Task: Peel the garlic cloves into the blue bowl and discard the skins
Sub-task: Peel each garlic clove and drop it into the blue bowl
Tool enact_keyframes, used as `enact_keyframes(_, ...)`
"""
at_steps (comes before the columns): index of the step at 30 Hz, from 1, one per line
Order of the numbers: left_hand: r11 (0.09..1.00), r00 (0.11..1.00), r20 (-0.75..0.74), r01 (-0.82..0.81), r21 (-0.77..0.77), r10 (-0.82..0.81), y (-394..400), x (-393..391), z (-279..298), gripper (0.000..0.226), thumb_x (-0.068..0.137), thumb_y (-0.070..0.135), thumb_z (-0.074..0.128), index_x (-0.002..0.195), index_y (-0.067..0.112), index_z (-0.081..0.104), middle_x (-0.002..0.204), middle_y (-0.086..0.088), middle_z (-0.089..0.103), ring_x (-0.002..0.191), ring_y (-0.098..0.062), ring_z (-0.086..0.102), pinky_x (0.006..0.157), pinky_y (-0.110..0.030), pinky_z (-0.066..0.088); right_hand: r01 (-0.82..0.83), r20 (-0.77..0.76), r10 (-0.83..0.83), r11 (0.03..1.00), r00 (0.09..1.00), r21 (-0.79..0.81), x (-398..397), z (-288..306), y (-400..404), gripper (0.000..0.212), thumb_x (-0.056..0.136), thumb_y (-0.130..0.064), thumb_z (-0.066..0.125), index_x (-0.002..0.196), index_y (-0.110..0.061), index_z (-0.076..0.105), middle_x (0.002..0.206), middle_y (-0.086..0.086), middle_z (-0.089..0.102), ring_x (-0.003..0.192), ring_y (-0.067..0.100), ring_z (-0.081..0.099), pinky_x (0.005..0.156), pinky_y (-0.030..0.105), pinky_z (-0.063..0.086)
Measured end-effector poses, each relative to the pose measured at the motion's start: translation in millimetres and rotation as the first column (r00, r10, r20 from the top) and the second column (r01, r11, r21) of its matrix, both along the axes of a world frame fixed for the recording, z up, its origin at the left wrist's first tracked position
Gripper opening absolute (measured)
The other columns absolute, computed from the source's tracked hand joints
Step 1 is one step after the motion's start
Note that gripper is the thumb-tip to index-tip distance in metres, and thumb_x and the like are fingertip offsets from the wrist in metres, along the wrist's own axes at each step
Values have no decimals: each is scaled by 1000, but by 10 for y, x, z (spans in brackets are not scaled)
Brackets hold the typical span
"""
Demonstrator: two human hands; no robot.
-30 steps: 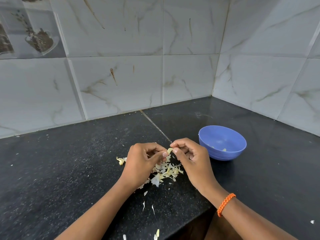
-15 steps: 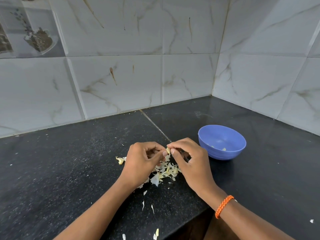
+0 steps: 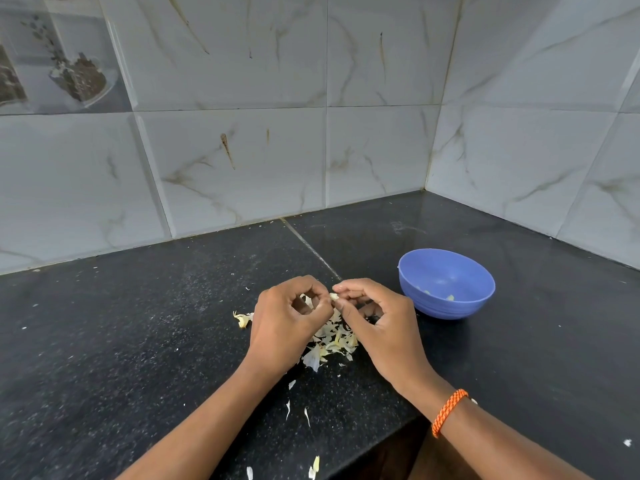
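Peeling midway: left hand [image 3: 287, 317] and right hand [image 3: 377, 320] pinch one small pale garlic clove [image 3: 334, 296] above the papery skin pile [image 3: 332, 341]; round blue plastic bowl [image 3: 446, 284] holds few peeled cloves; skins undiscarded.

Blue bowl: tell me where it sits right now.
In the head view, the blue bowl sits on the dark counter, right of centre, just beyond the right hand, near the tiled corner.

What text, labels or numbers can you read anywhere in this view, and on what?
None: nothing legible in the head view.
Blue bowl: plain, no marking.
Orange wristband: braided, no lettering.
Decorated wall tile: a picture only, no words.
Counter and garlic skins: no writing.
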State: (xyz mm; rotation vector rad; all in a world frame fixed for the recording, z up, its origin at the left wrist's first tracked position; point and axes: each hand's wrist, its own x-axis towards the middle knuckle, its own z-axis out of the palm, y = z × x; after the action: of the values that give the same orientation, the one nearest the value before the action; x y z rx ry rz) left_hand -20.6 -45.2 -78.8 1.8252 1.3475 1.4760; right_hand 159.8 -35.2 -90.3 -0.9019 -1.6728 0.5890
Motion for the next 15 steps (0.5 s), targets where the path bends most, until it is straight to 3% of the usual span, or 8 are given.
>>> enact_keyframes(4,1000,1000,-15,-15,0,15,-17,1,9,10,89,26,72,80,28,72,78,6,72,59,-27,64,62,-50,57,14,-17,-15,1000,1000,-18,9,17,-2,25,96,-12,80,117,-25,77,97,-13,79,94,18,75,76,33,60)
enact_keyframes(8,999,999,8,-44,-23,44,-48,15,40,16,94,22,77,82,31,74,90,6,74,52,-21,71,58,-52,60,27,-30,-28,1000,999,-15,15,35,-16,24,95,-12,79,115,-25,77,96,-14,79,92,17,74,74,31,58)
enact_keyframes(12,994,994,-19,-111,2,111,-55,19,55,8,90,37,78,84,40,76,105,16,69,74,-11,72,70,-49,62,28,-57,-29,999,998,-14,17,46,-28,24,95,-11,80,115,-25,77,95,-14,79,90,18,73,73,30,58)
enact_keyframes(15,989,989,-37,-146,11,146,-54,21,53,13,90,33,81,82,41,76,106,17,65,79,-10,68,73,-47,61,25,-68,-26,1000,997,-10,17,44,-37,24,95,-11,80,114,-25,77,95,-13,79,89,18,73,72,30,57)
